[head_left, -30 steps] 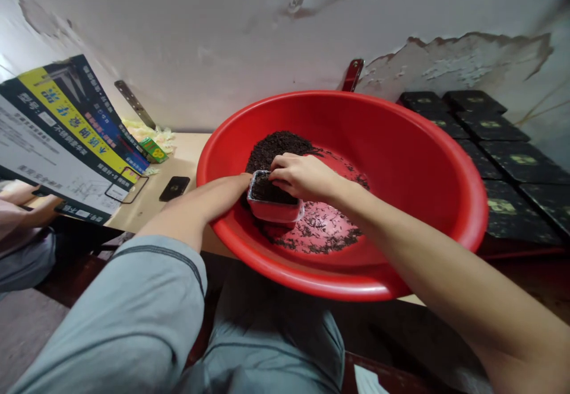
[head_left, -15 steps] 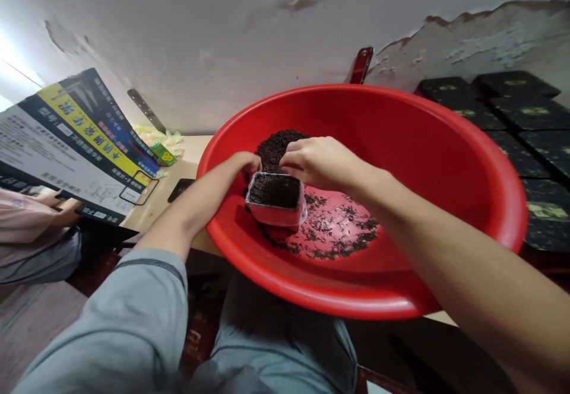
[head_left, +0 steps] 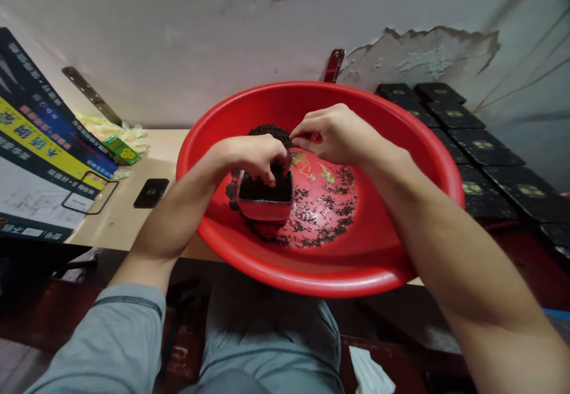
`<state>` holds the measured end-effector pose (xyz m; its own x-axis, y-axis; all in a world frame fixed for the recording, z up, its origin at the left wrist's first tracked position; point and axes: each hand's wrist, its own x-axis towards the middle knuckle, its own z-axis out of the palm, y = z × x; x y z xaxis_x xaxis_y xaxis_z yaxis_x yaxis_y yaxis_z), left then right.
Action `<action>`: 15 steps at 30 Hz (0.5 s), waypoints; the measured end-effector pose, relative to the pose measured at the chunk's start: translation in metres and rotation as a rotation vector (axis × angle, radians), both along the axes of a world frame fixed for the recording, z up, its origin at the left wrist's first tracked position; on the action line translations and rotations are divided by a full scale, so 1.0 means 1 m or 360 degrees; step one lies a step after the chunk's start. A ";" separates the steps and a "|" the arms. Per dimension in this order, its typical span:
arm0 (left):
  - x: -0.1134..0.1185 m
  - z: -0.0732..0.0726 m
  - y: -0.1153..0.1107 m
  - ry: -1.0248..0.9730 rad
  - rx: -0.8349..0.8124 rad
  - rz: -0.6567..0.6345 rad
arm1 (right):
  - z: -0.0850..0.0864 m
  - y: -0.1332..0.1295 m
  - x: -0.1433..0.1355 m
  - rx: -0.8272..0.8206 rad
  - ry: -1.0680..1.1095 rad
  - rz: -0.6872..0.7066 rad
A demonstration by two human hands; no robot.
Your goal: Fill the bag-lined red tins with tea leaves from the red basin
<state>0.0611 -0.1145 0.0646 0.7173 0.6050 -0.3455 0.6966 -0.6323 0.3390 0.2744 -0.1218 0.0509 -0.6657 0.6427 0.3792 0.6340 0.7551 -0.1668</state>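
And here at nine o'clock in the red plastic basin (head_left: 320,285), the left hand (head_left: 260,155) curls over the small rectangular tub (head_left: 265,209), fingers bent; clamped on anything? Can't tell! That tub looks light and thin-walled, likely to skid on slick plastic: best held by opposite side walls. Up at ten, a heap of dark tea-like shreds (head_left: 268,129), seemingly dry and crumbly. Right hand (head_left: 294,138) at twelve, fingertips together beside it, any pinch hidden. Outside at two, black packets (head_left: 484,144)!
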 end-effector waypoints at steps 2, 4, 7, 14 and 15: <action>0.004 -0.004 0.000 -0.0010 -0.0001 -0.0075 | 0.001 -0.001 0.000 0.0037 0.0033 -0.0026; 0.006 -0.008 0.001 -0.0052 -0.0010 -0.0120 | 0.000 0.000 0.000 0.0039 0.0029 -0.0025; 0.007 -0.014 0.002 -0.0130 -0.0062 -0.0104 | -0.002 0.001 0.001 0.0028 0.0023 -0.0025; 0.014 -0.021 0.001 -0.0210 -0.0187 -0.0195 | 0.001 -0.003 0.003 -0.0010 0.0028 -0.0072; 0.014 -0.019 -0.001 -0.0205 -0.0211 -0.0204 | 0.002 -0.003 0.003 -0.0016 0.0026 -0.0077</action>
